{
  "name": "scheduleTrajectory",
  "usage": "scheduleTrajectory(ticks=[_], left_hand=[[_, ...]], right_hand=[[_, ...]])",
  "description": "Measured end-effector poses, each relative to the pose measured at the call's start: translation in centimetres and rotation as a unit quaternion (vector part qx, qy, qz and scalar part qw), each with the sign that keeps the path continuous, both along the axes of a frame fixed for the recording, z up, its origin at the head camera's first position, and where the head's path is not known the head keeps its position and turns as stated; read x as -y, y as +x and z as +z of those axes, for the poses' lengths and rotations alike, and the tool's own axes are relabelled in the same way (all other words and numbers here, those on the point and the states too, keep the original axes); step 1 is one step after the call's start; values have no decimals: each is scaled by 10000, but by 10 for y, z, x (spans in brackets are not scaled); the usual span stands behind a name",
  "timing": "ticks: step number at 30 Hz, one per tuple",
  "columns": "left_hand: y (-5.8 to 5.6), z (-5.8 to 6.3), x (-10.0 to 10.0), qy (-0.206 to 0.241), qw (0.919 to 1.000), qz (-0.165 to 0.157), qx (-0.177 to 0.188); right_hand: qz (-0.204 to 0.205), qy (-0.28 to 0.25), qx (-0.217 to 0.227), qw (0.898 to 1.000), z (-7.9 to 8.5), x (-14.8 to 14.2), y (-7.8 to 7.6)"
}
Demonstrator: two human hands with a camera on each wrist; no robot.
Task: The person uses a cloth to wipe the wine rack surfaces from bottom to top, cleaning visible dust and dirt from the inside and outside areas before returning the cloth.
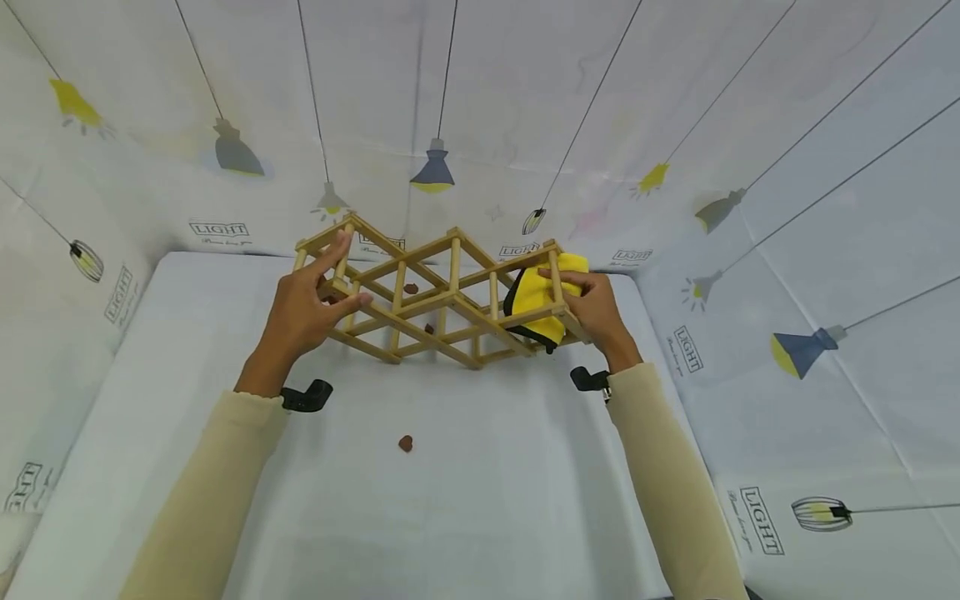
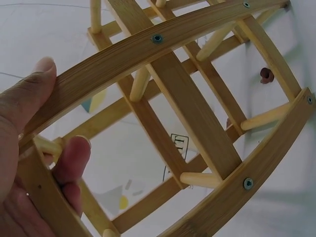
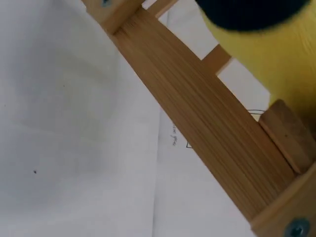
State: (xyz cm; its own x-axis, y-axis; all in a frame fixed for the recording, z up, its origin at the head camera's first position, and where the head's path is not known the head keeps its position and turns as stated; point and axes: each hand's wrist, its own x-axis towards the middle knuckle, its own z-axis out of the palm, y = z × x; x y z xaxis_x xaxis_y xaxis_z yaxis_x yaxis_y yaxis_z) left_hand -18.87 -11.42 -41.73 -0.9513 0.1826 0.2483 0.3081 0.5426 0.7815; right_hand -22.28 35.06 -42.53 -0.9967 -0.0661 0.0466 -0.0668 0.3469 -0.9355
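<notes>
A wooden lattice rack (image 1: 453,297) with crossed slats and round dowels spans the space between both hands, over the far part of the white table. My left hand (image 1: 298,310) grips its left end; in the left wrist view, thumb and fingers wrap a corner of the rack (image 2: 195,111). At the right end, my right hand (image 1: 600,312) holds a yellow cloth (image 1: 531,293) with black edging against the end bars. That cloth (image 3: 276,54) bulges beside a broad slat in the right wrist view, where the right fingers are out of sight.
One small brown heart-shaped piece (image 1: 406,443) lies on the white table surface (image 1: 450,517) in front of the rack. Two more brown pieces show through the lattice. Walls printed with hanging lamps (image 1: 432,167) enclose the table's back and sides.
</notes>
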Motion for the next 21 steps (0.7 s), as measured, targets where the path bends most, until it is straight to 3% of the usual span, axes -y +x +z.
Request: scheduleTrajectory(ticks=[3, 5, 7, 10, 12, 13, 15, 18, 21], left_hand=[[2, -1, 1, -64, 10000, -30, 47], [2, 0, 1, -98, 9999, -30, 12], [1, 1, 1, -142, 9999, -38, 6], [0, 3, -1, -222, 9997, -95, 96], [0, 3, -1, -244, 9996, -113, 128], [0, 3, -1, -242, 9996, -111, 131], [-1, 4, -1, -207, 9997, -93, 109], [-1, 4, 0, -192, 9998, -37, 76], [0, 4, 1, -161, 9998, -26, 63]], right_hand=[[-602, -182, -535, 9966, -4, 2, 6], [-1130, -342, -1111, 9868, -5, 4, 10], [-1839, -686, -1759, 9647, 1, 8, 16], [-2808, -1201, -2677, 9138, 25, 16, 28], [-3027, -1328, -3149, 8897, 48, 20, 33], [-2910, -1347, -3336, 8865, 61, 23, 34], [-2313, -1351, -3545, 8959, 83, 28, 31], [-1047, -1230, -3303, 9300, 101, 37, 20], [-217, -169, -2612, 9649, 100, 47, 5]])
